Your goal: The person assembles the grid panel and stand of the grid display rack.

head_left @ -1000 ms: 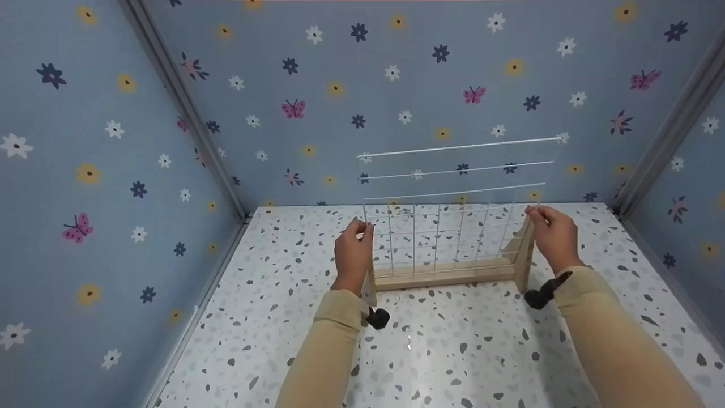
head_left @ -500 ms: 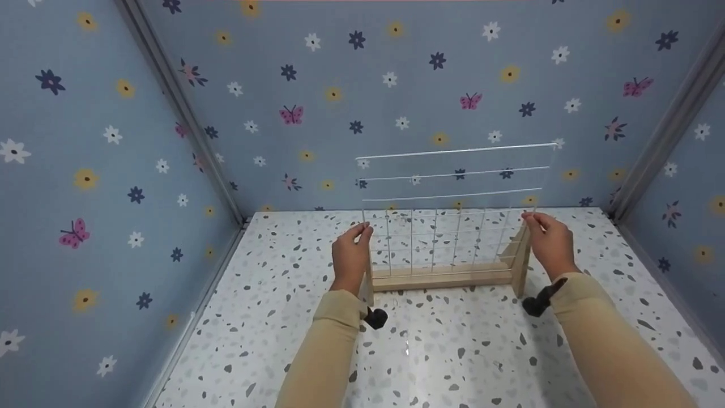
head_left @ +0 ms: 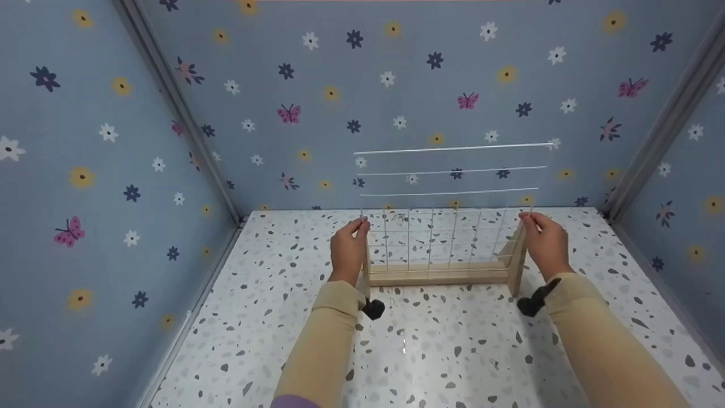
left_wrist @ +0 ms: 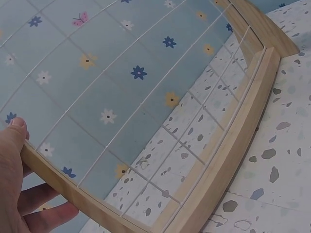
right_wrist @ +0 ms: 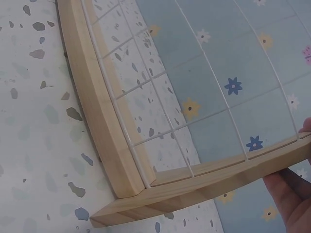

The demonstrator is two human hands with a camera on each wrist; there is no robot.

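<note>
In the head view a white wire grid (head_left: 430, 230) stands upright on the speckled surface, set in a wooden frame. The frame has a base bar (head_left: 439, 276) and two sides; bare wires reach above the sides. My left hand (head_left: 348, 249) grips the left side (left_wrist: 68, 187) near its top, thumb above and fingers beneath in the left wrist view. Opposite it, my right hand (head_left: 546, 242) holds the right side (right_wrist: 214, 182), fingers under the wood in the right wrist view. Most of that thumb is cut off there. The grid's edge wires run along the wooden sides.
A blue wall (head_left: 396, 85) with flowers and butterflies rises behind the rack. Similar panels (head_left: 102, 226) close the left and right, joined by grey posts (head_left: 175, 107). White speckled floor (head_left: 430, 351) lies in front, with black devices at both wrists.
The rack's left end has shifted slightly towards the back wall, and its top left corner sits a little higher. Both hands keep their hold. The head view has moved slightly.
</note>
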